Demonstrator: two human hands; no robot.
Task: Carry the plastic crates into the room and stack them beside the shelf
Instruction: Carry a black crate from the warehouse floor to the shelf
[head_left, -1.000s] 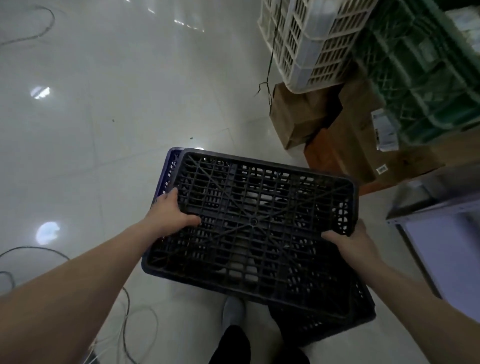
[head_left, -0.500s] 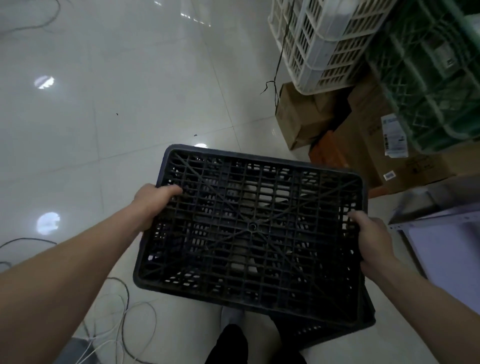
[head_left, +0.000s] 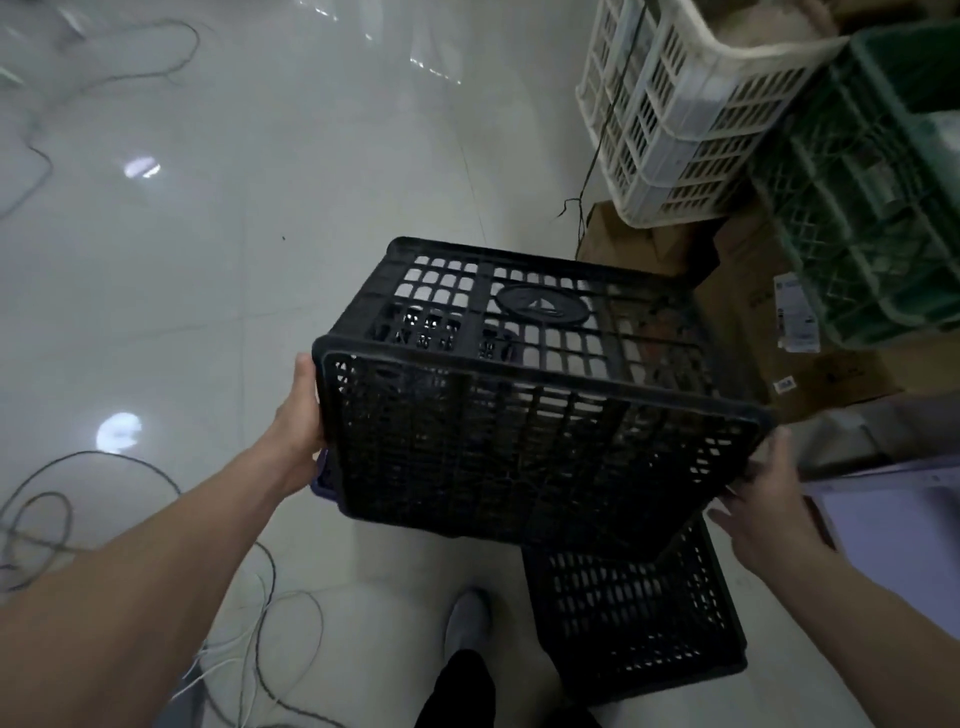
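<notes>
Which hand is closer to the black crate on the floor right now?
Right. The right hand is at the held crate's right corner, just above the floor crate; the left hand grips the opposite side, farther away.

A glossy pale tiled floor (head_left: 260, 260) fills the left and far side, with bright patches of reflected light (head_left: 118, 431) on it. Loose cables (head_left: 41, 519) loop across it at the near left and far left. At the far right, white lattice crates (head_left: 691, 119) and green crates (head_left: 872, 218) sit on brown cardboard boxes (head_left: 639, 260). A pale shelf (head_left: 893, 519) shows at the near right.
</notes>
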